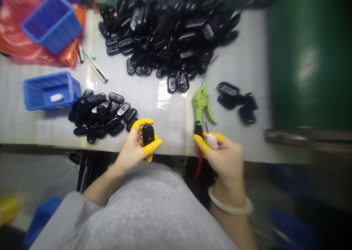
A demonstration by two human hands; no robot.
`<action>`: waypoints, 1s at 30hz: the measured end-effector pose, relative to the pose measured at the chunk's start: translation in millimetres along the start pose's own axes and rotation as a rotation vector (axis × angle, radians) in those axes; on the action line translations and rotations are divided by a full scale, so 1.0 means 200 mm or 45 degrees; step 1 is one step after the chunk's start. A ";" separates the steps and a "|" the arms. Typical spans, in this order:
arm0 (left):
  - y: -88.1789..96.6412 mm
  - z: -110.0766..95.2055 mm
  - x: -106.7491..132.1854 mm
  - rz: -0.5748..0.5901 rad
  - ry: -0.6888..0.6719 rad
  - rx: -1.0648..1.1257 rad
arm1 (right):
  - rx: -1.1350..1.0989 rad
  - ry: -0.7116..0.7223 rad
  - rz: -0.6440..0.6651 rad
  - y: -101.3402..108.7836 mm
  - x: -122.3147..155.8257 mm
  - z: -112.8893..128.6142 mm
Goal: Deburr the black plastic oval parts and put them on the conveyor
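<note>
Between the thumb and fingers of my left hand (141, 143), which wears yellow finger cots, is a small black oval plastic casing (148, 134), its face turned up. My right hand (220, 147), also in yellow finger cots, pinches a small white tool (212, 140) with a thin dark tip; its exact kind is unclear. Just beyond the right fingertips lies a green air blow gun (201, 101) with a long thin nozzle. A smaller pile of black casings (103, 114) sits left of my left hand.
A large heap of black casings (165, 30) covers the back. More black pieces (238, 99) lie right of the blow gun. At left are a blue bin (41, 101) holding a white piece, another blue bin (59, 33) on red plastic, and a cutter-like pen (95, 66).
</note>
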State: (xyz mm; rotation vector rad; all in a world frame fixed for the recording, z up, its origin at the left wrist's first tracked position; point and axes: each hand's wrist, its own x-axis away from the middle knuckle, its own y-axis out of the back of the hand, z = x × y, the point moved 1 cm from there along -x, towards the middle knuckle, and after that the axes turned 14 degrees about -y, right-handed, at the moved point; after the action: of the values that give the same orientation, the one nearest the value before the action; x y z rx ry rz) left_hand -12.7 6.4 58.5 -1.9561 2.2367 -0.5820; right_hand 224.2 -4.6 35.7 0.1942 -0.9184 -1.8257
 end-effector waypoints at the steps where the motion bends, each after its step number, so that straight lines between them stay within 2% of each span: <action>1: 0.00 0.00 0.00 -0.005 0.002 -0.001 | -0.010 -0.010 0.004 0.00 0.00 0.00; 10: 0.02 0.02 0.00 -0.044 -0.042 -0.087 | -0.002 -0.014 0.022 -0.01 0.00 0.03; 12: 0.05 0.04 -0.01 -0.021 -0.072 -0.251 | 0.015 -0.006 0.023 -0.01 0.00 0.04; 16: 0.11 0.05 -0.04 0.092 -0.304 -0.812 | -0.011 -0.004 0.023 0.00 0.00 0.05; 19: 0.12 0.07 -0.05 0.168 -0.305 -0.937 | -0.101 -0.027 0.056 0.00 0.01 0.06; 21: 0.10 0.09 -0.05 0.153 -0.229 -0.849 | -0.235 -0.120 0.172 -0.03 0.02 0.08; 24: 0.07 0.11 -0.06 0.051 -0.218 -0.722 | -0.528 -0.422 0.550 -0.11 0.05 0.11; 26: 0.05 0.11 -0.06 0.038 -0.240 -0.718 | -0.661 -0.575 0.787 -0.19 0.07 0.13; 28: 0.05 0.10 -0.07 0.076 -0.233 -0.748 | -0.701 -0.603 0.874 -0.24 0.08 0.14; 30: 0.05 0.09 -0.08 0.119 -0.198 -0.746 | -0.704 -0.575 0.797 -0.26 0.09 0.14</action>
State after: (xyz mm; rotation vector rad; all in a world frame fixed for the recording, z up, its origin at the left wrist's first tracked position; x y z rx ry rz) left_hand -12.9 18.2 36.0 -2.0088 2.5722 0.2685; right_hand 163.1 3.4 25.3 -0.7943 -0.6292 -1.4666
